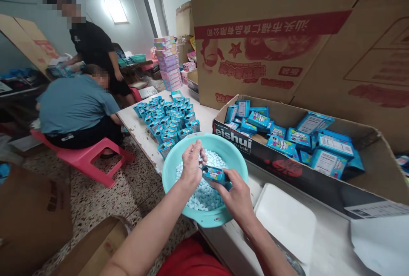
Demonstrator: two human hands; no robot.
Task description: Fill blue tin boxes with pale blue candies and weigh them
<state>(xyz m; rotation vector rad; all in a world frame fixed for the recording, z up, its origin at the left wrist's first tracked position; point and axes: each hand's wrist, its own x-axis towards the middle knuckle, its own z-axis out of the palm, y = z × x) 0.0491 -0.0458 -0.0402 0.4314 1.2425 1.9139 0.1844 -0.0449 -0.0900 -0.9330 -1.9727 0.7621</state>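
Note:
A turquoise basin [168,182] holds a heap of small pale-blue candies [204,199]. Over it, my right hand [237,194] grips a small blue candy box [213,173] lying on its side, its round hole facing left. My left hand [192,163] is closed around a few pale candies [202,156], close to the box's holed end. Beyond the basin, many similar blue boxes [172,116] stand packed together on the white table, dark holes upward.
To the right, a long open carton [233,143] holds more blue boxes, before a tall brown carton [255,12]. A white lid [284,212] lies on the table [204,114]. At left, one person [73,101] sits on a pink stool [86,156]; another [92,41] stands behind.

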